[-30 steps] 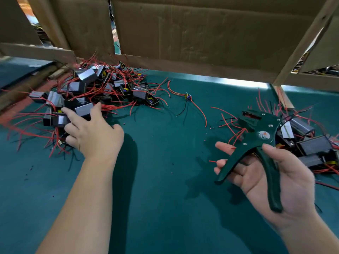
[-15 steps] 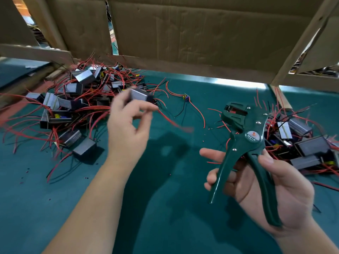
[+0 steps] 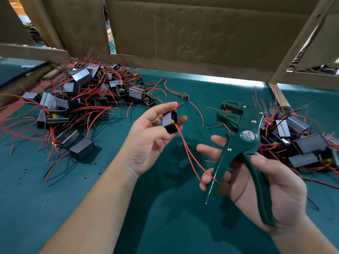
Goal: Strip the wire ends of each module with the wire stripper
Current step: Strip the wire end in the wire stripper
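My left hand (image 3: 149,142) holds a small black and silver module (image 3: 169,121) above the green table, pinched between thumb and fingers. Its two red wires (image 3: 190,156) hang down to the right, and their ends reach the fingers of my right hand (image 3: 256,182). That hand grips the dark green wire stripper (image 3: 242,143) by one handle, head pointing up and away, handles spread apart. A pile of modules with red wires (image 3: 73,107) lies at the left. A second pile (image 3: 297,143) lies at the right behind the stripper.
Cardboard walls (image 3: 183,33) and wooden slats close the back of the green table (image 3: 128,198). A small loose coil part with a red wire (image 3: 185,97) lies mid-table. Tiny bits of insulation dot the mat.
My left hand picked a module out of the left pile and carried it right, toward the stripper. My right hand lifted the stripper slightly and turned it more upright.
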Demonstrator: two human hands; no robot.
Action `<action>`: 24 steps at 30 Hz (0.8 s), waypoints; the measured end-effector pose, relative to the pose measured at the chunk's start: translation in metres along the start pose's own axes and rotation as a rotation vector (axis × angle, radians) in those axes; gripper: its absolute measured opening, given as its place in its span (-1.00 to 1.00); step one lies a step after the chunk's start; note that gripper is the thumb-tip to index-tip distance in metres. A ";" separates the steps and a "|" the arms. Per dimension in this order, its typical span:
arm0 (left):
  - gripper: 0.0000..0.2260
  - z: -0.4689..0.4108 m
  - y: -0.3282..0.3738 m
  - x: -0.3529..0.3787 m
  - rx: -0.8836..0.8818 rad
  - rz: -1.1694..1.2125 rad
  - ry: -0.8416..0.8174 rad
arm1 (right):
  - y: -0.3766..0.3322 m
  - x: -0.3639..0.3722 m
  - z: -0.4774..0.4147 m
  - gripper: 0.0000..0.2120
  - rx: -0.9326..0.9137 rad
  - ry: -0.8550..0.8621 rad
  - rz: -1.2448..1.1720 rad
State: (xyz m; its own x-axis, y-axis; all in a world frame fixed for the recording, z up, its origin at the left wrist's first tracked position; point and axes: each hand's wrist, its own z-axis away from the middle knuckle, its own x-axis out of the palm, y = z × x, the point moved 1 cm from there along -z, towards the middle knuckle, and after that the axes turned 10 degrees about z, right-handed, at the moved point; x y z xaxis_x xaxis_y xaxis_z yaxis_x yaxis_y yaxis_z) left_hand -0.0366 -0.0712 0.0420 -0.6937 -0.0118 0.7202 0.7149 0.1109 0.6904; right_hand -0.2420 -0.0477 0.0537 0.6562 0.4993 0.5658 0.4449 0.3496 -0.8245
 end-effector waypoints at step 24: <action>-0.84 0.009 -0.007 0.010 -0.096 -0.488 -0.032 | 0.005 0.003 -0.004 -0.18 0.049 0.089 0.062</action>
State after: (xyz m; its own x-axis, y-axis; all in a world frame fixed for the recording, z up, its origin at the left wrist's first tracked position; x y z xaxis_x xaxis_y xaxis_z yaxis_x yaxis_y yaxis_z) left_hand -0.0494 -0.0629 0.0443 -0.9508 -0.0088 0.3096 0.3096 0.0075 0.9508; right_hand -0.2353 -0.0473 0.0510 0.7343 0.4491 0.5090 0.3732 0.3593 -0.8554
